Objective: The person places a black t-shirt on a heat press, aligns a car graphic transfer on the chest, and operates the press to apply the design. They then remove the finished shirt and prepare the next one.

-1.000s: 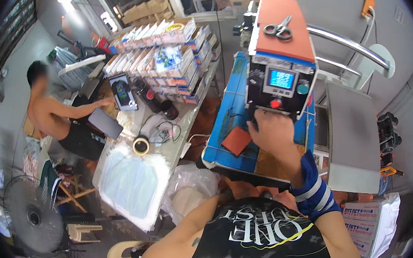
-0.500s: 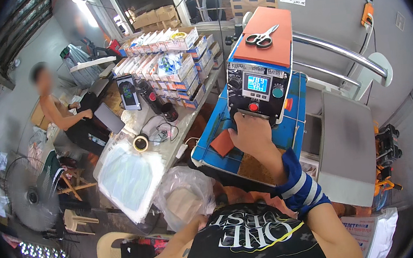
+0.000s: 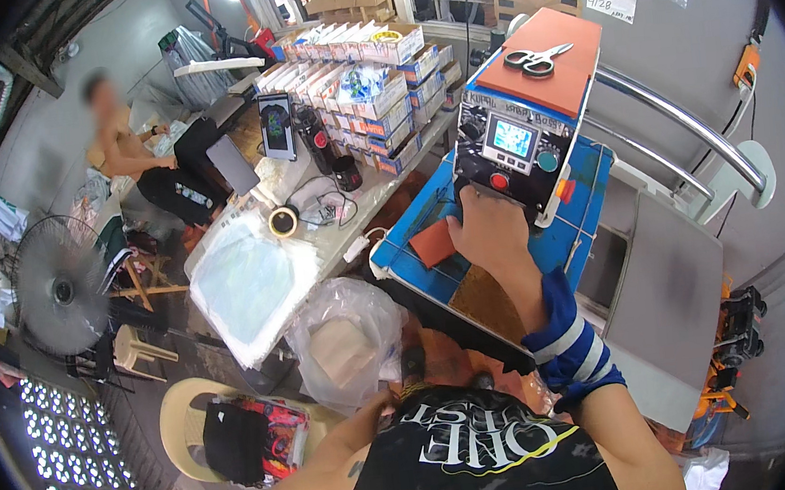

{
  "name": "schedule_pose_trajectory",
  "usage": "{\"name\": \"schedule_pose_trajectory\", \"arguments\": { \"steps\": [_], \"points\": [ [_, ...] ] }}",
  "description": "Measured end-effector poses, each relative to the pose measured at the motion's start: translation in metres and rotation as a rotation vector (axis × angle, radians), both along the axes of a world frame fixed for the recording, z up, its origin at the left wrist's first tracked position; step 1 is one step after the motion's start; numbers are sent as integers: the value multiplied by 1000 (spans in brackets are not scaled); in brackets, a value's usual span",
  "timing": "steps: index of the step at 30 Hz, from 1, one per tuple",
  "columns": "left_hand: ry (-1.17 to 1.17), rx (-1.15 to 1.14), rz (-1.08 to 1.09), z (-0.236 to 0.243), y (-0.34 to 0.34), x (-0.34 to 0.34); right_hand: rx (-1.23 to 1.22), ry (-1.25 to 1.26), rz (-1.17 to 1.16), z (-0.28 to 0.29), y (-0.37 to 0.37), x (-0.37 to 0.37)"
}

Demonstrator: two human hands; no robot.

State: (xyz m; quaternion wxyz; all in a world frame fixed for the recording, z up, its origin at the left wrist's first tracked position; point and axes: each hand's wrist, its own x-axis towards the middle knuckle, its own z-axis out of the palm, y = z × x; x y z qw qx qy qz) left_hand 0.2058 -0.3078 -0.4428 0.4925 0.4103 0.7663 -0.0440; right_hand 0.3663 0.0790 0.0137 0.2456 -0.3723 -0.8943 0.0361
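Observation:
A heat press with a blue top plate point(image 3: 586, 190) and a boxy black control panel point(image 3: 508, 147) stands in front of me to the right. Just under that panel, my right hand point(image 3: 493, 226) is closed round the press handle, its fingertips mostly hidden. A blue sleeve cuff with pale stripes point(image 3: 572, 346) is bunched on that forearm. Orange-red pads point(image 3: 545, 58) cover the top of the machine, with black-handled scissors point(image 3: 537, 61) lying on them. My left hand point(image 3: 384, 403) is low at my waist beside a clear plastic bag point(image 3: 349, 329); its fingers cannot be made out.
Left of the press, a long table point(image 3: 328, 262) carries stacked boxes point(image 3: 370, 105), a tablet point(image 3: 276, 124), tape point(image 3: 283, 221) and a white-edged sheet point(image 3: 249, 278). A fan point(image 3: 63, 291) and plastic chair point(image 3: 178, 426) stand left. Another person point(image 3: 134, 156) sits beyond. A grey-topped machine point(image 3: 670, 284) stands right.
The view has swung, so the press and table sit farther right in it and more of the chair shows. My right hand stays at the press handle. The panel's screen now looks washed out.

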Motion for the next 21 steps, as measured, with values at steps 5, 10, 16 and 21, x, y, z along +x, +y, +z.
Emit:
{"name": "schedule_pose_trajectory", "arguments": {
  "steps": [5, 10, 16, 21],
  "points": [
    [-23, 76, -13, 6, 40, 19, -3, -3, 44, 1, -1, 1],
    [-11, 103, -39, 11, 57, 21, 45, -63, 28, 5, 1, 0],
    [-30, 103, -53, 15, 55, 18, 27, -105, -12, 9, -3, 0],
    [-55, 307, 124, 45, 79, -9, -13, -49, -30, 1, -5, -4]
  ]
}}
